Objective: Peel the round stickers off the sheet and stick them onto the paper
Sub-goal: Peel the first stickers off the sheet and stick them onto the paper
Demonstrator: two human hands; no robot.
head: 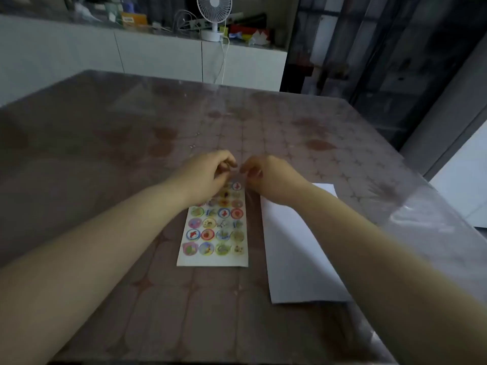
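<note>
A white sticker sheet (214,233) with rows of colourful round stickers lies flat on the table in front of me. A blank white paper (292,259) lies just to its right, partly under my right forearm. My left hand (208,175) and my right hand (266,177) meet over the sheet's far end, fingers curled and pinched close together at the top edge. The far rows of stickers are hidden under my hands. The picture is blurred there, so I cannot tell whether a sticker is between my fingertips.
The table (105,159) has a brown patterned cloth under clear plastic, which crinkles at the right edge (421,214). Behind the table stands a white cabinet (158,56) with a small white fan (214,17), cables and clutter on top.
</note>
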